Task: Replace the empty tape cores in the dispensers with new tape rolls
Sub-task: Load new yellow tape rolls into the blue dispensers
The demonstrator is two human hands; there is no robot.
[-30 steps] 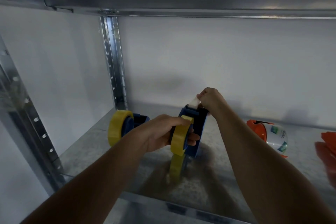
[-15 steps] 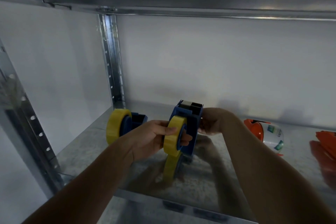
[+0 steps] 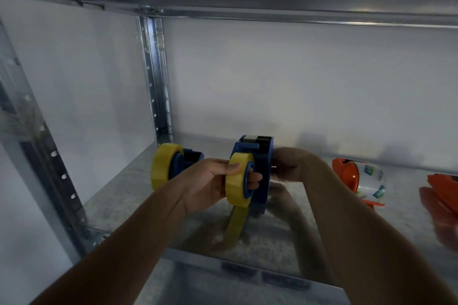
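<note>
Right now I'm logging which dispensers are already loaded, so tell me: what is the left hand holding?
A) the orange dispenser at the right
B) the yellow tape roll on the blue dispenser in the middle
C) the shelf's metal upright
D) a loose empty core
B: the left hand curls round the yellow tape roll mounted on the blue dispenser, thumb on its rim and fingers through the hub.

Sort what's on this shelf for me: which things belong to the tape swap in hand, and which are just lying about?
In the job:
- blue dispenser, gripped by the right hand
- yellow tape roll on it, held by the left hand
- second blue dispenser with its yellow roll, standing to the left

Lying about:
- orange dispenser with a clear roll, on its side
- orange item at the right edge, blurred
</note>
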